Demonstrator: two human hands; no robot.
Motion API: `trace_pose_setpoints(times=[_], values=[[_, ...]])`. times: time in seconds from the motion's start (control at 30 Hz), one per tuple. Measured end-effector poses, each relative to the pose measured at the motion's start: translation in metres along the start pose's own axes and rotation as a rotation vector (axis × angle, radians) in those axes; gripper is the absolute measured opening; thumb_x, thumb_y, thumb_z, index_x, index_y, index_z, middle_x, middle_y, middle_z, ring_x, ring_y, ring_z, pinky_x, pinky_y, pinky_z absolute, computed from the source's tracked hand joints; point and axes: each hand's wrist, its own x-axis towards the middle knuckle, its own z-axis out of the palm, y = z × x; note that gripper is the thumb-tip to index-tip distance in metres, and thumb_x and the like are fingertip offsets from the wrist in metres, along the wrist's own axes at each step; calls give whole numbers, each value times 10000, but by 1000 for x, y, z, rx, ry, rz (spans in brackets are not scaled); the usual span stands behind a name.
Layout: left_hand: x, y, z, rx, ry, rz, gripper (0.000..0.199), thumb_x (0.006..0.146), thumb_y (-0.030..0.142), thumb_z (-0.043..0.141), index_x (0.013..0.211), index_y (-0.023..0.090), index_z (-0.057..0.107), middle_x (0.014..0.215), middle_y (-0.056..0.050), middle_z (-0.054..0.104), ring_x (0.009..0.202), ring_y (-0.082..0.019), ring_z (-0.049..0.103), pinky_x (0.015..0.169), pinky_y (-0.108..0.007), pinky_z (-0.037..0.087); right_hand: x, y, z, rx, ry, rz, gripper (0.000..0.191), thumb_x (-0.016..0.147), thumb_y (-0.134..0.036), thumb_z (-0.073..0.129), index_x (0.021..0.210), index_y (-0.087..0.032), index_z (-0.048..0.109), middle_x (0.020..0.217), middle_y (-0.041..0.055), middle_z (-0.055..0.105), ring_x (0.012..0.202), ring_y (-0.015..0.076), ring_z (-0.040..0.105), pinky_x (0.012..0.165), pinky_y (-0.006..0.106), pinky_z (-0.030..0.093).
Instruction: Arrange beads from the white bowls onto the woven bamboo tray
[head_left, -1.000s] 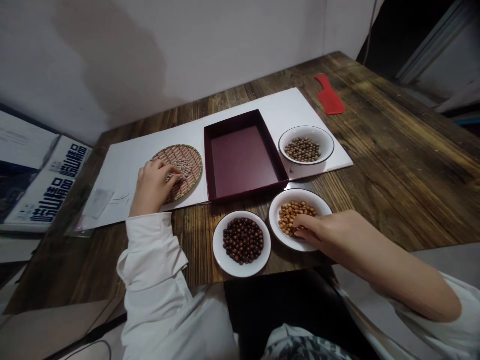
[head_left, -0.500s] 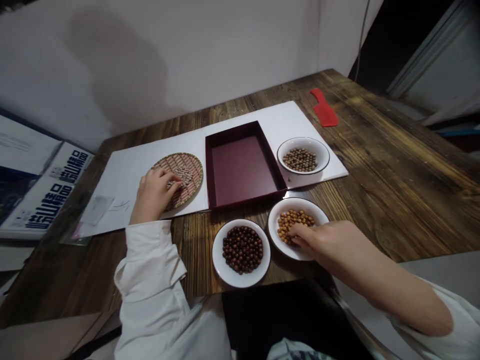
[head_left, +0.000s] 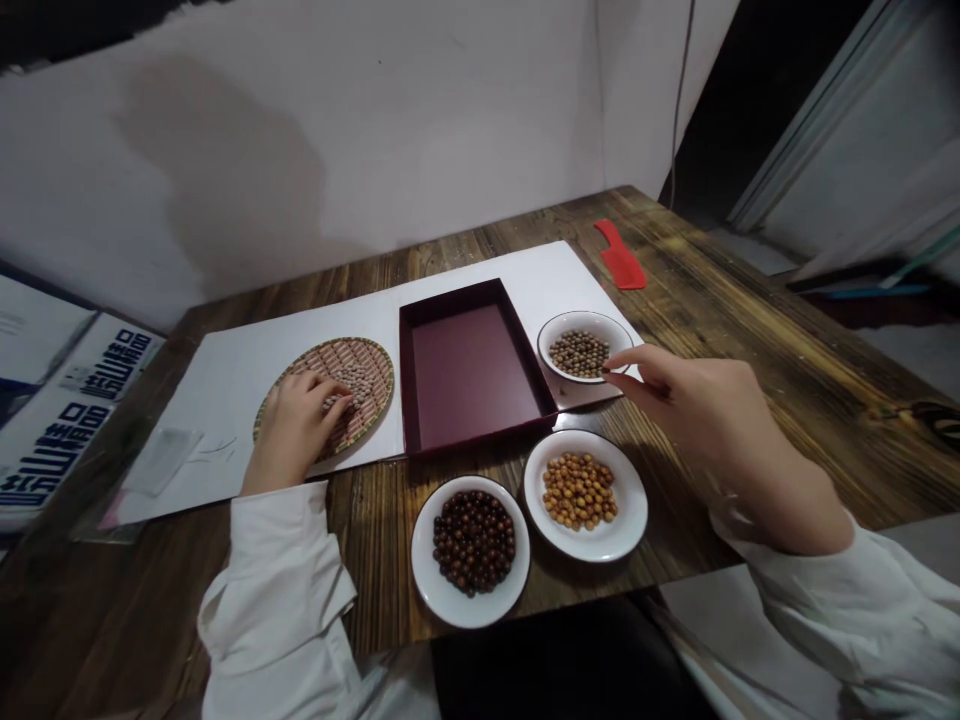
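My left hand (head_left: 298, 420) is over the round woven mat (head_left: 375, 372), its curled fingers among small pale beads (head_left: 352, 385); whether it grips any is hidden. At the near right rim of the white bowl (head_left: 550, 330) of brown-green beads (head_left: 579, 352), my right hand (head_left: 675, 400) has thumb and forefinger pinched together; what is between the tips is too small to name. Closer to me stand a dish (head_left: 431, 590) of dark brown beads (head_left: 474, 542) and a dish (head_left: 634, 510) of golden-brown beads (head_left: 580, 490).
A dark red open tray (head_left: 472, 375) lies between mat and bowl on a white board (head_left: 225, 375). Farther back on the wooden table (head_left: 690, 300) is a red comb (head_left: 621, 262). Printed packages (head_left: 60, 440) are at the left, near a small clear bag (head_left: 161, 460).
My right hand has moved from the golden-brown beads up to the rim of the bowl of brown-green beads. My left hand remains over the mat. The whole view has shifted slightly.
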Motion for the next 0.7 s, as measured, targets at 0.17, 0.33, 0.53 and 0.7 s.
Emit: trace_pose_setpoints(times=[0.17, 0.33, 0.53, 0.7], values=[[-1, 0, -3, -1, 17, 11, 296, 942, 382, 397, 899, 214, 637, 938, -114, 608, 965, -324, 545, 847, -448, 436, 7, 10, 18, 16, 70, 0, 272, 932, -296, 562, 1154, -204, 688, 615, 10, 664, 485, 157, 572, 508, 260, 310], [-3, 0, -3, -12, 28, 29, 329, 961, 401, 369, 928, 215, 638, 941, -122, 600, 951, -331, 540, 840, -467, 436, 3, 19, 24, 124, 221, 58, 269, 920, -271, 587, 1162, -194, 678, 575, -26, 600, 457, 115, 513, 511, 245, 336], [-1, 7, -6, -39, 16, 25, 353, 954, 424, 358, 930, 232, 654, 966, -114, 603, 937, -344, 532, 838, -487, 433, 2, 23, 20, 237, 227, 182, 276, 927, -299, 575, 1165, -195, 669, 545, -41, 514, 469, 111, 478, 519, 248, 326], [0, 14, -10, -32, 2, 18, 342, 958, 404, 338, 931, 242, 637, 956, -112, 586, 958, -352, 531, 848, -491, 428, 0, 20, 21, 329, 198, 211, 252, 928, -303, 579, 1136, -199, 676, 567, -43, 508, 480, 94, 461, 526, 247, 322]])
